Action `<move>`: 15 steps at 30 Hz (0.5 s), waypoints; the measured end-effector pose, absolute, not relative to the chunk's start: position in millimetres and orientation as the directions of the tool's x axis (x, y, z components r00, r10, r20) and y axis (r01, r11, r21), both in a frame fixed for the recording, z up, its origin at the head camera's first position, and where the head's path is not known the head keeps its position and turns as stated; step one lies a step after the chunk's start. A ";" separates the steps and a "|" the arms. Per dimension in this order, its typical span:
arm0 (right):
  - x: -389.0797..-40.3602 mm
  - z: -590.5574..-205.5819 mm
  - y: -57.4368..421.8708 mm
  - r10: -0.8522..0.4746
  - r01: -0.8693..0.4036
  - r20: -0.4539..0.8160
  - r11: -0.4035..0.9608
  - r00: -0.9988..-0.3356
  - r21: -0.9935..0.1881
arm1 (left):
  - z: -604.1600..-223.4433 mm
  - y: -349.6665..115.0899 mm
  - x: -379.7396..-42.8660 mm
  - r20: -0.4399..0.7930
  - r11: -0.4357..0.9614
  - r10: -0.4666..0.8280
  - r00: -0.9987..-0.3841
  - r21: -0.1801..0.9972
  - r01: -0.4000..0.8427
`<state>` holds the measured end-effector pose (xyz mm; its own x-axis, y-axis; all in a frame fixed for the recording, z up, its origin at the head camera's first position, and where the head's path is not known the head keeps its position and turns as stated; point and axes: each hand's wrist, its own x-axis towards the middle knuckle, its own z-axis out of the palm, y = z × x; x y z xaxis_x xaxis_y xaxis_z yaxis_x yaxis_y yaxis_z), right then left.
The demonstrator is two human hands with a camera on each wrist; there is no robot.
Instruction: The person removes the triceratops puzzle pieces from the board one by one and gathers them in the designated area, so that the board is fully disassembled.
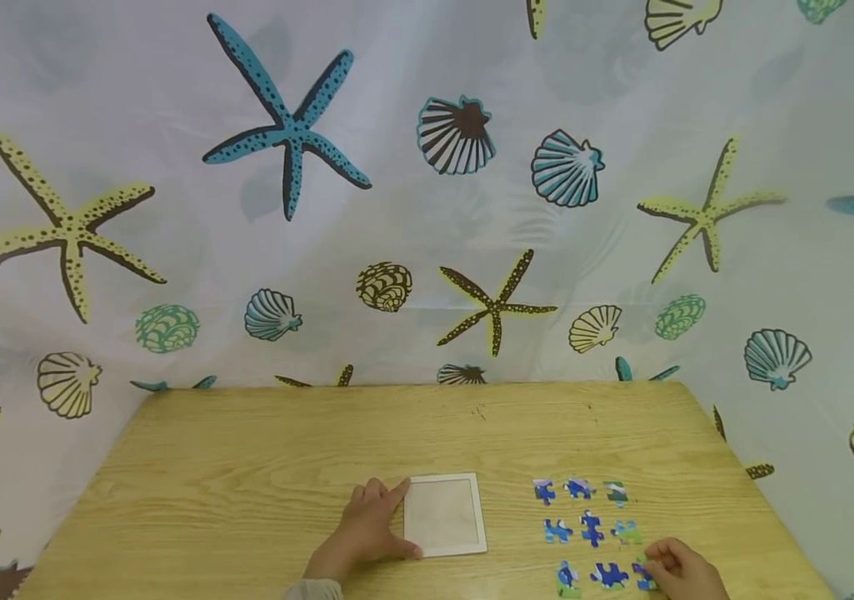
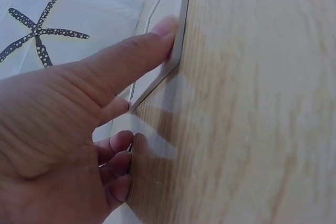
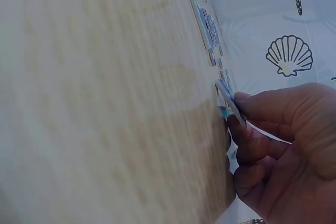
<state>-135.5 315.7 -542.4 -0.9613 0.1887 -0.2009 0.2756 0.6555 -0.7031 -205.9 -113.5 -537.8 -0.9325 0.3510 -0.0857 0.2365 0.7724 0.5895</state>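
A square tray-like puzzle frame with a pale rim lies flat on the wooden table. My left hand holds it at its left side, thumb on the near corner and index finger at the far corner. In the left wrist view the thumb presses on the frame's rim, while the other fingers are bent beside it. To the right, my right hand pinches a jigsaw piece at the near end of the piece rows. The right wrist view shows this piece tilted up between thumb and fingers.
Several blue, purple and green jigsaw pieces lie apart in rows, among them a middle piece and a near one. The wooden table meets a white sheet printed with starfish and shells at its back and sides.
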 end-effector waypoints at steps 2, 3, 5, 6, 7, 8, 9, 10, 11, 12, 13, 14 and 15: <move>-136.6 -543.4 314.4 0.184 0.273 -0.202 0.675 -0.962 -0.686 | -536.3 -114.6 -203.4 -0.082 0.771 0.345 -0.935 0.593 0.233; -137.0 -543.8 313.8 0.181 0.272 -0.204 0.684 -0.962 -0.677 | -535.6 -115.1 -202.4 -0.081 0.769 0.343 -0.936 0.596 0.230; -137.9 -543.9 313.3 0.167 0.264 -0.206 0.698 -0.964 -0.666 | -533.9 -115.7 -200.7 -0.082 0.768 0.340 -0.937 0.599 0.227; -138.6 -543.8 313.0 0.165 0.265 -0.211 0.701 -0.964 -0.662 | -533.2 -115.9 -200.3 -0.085 0.768 0.339 -0.937 0.600 0.224; -139.4 -543.8 312.8 0.162 0.265 -0.215 0.703 -0.963 -0.659 | -532.6 -116.0 -200.2 -0.088 0.768 0.338 -0.937 0.601 0.221; -140.3 -543.6 312.6 0.160 0.266 -0.218 0.704 -0.963 -0.658 | -532.2 -116.2 -200.1 -0.090 0.769 0.337 -0.937 0.600 0.219; -141.3 -543.6 312.3 0.155 0.262 -0.218 0.706 -0.964 -0.658 | -532.0 -116.3 -200.3 -0.092 0.769 0.336 -0.937 0.601 0.217; -142.6 -544.0 312.1 0.154 0.263 -0.220 0.705 -0.963 -0.659 | -532.0 -116.5 -200.5 -0.094 0.770 0.334 -0.938 0.601 0.214; -144.0 -544.4 311.9 0.155 0.269 -0.227 0.702 -0.961 -0.660 | -532.6 -116.9 -201.1 -0.096 0.771 0.331 -0.939 0.601 0.211; -145.2 -545.3 311.7 0.160 0.275 -0.231 0.697 -0.960 -0.663 | -533.7 -117.5 -202.0 -0.097 0.771 0.330 -0.939 0.601 0.209; -146.6 -545.9 311.5 0.166 0.285 -0.239 0.692 -0.957 -0.663 | -535.1 -118.1 -203.1 -0.098 0.768 0.329 -0.939 0.606 0.206; -148.3 -546.8 311.5 0.172 0.296 -0.248 0.686 -0.953 -0.664 | -536.6 -118.9 -204.4 -0.099 0.762 0.328 -0.939 0.615 0.201; -149.9 -547.7 311.7 0.178 0.306 -0.256 0.682 -0.950 -0.664 | -538.7 -119.9 -205.9 -0.102 0.756 0.328 -0.939 0.624 0.196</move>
